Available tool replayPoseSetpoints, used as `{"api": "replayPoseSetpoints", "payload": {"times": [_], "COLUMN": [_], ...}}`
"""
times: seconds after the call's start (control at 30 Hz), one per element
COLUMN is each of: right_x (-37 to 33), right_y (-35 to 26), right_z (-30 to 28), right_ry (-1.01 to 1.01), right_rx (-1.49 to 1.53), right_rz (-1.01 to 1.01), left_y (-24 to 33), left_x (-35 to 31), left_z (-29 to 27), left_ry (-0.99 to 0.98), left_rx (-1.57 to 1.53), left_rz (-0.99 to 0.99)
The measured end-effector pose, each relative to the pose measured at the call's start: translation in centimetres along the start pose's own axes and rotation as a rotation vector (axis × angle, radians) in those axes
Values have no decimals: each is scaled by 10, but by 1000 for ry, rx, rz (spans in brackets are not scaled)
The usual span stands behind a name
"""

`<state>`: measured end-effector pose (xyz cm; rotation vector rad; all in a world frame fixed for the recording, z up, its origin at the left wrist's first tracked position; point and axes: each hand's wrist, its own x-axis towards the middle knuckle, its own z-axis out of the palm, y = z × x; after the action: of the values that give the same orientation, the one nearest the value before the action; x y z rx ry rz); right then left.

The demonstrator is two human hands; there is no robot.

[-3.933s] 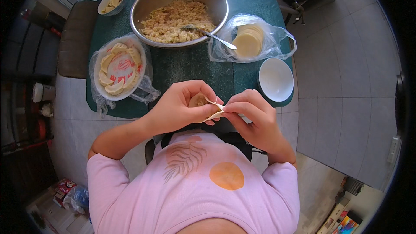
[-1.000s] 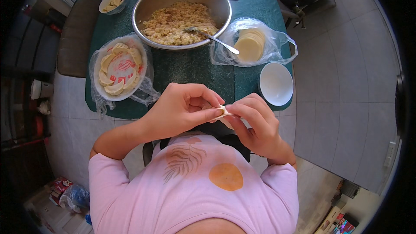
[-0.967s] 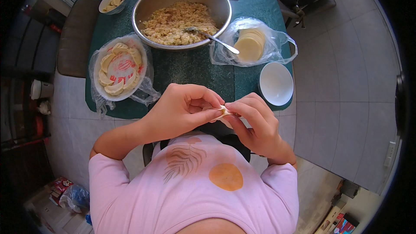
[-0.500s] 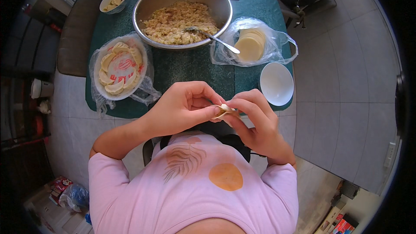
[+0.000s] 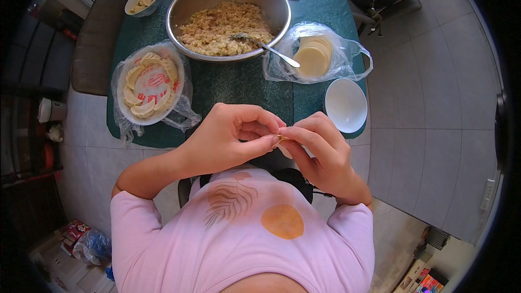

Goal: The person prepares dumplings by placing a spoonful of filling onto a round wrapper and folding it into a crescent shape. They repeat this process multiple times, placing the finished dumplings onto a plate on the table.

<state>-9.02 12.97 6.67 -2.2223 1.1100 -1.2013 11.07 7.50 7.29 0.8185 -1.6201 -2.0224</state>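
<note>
Between my two hands, just off the table's near edge, is a dumpling (image 5: 281,139), mostly hidden by the fingers. My left hand (image 5: 239,130) pinches it from one side with thumb and forefinger. From the other side, my right hand (image 5: 320,149) presses it between thumb and fingertips. Beyond the hands stands a large steel bowl (image 5: 179,40) of minced filling (image 5: 222,24), with a metal spoon (image 5: 279,55) leaning out of it. A stack of round dumpling wrappers (image 5: 313,57) lies in a clear plastic bag (image 5: 347,54) to the right.
On the left, a plate (image 5: 125,106) wrapped in plastic holds several folded dumplings (image 5: 143,109). A small bowl (image 5: 145,13) with pale pieces sits behind it. A white bowl (image 5: 346,106) stands at the right edge of the green-covered table (image 5: 228,81). A brown chair (image 5: 95,49) is at the left.
The fingertips have come closer together over the dumpling. Its open edge showed before and is now pinched and largely covered. Everything on the table has stayed in place.
</note>
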Motion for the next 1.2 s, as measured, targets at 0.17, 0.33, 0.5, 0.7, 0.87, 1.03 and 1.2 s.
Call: {"api": "replayPoseSetpoints", "payload": {"times": [0.17,0.33,0.5,0.7,0.87,1.03,1.2], "right_x": [0,0,8,13,15,16,17], "right_y": [2,7,5,5,4,-1,3], "right_z": [0,6,5,2,1,0,5], "right_ry": [94,114,82,45,51,32,22], "right_rx": [73,310,249,138,130,31,-60], "right_rz": [66,261,254,118,37,-11,-41], "left_y": [-6,-36,-47,-45,-45,-48,-51], "left_x": [1,1,-2,-6,-7,-5,-5], "left_z": [-2,15,19,18,18,17,20], "left_ry": [-33,77,161,164,203,187,216], "left_rx": [37,-354,-225,-63,-16,-73,-159], "left_rz": [158,233,383,421,470,519,475]}}
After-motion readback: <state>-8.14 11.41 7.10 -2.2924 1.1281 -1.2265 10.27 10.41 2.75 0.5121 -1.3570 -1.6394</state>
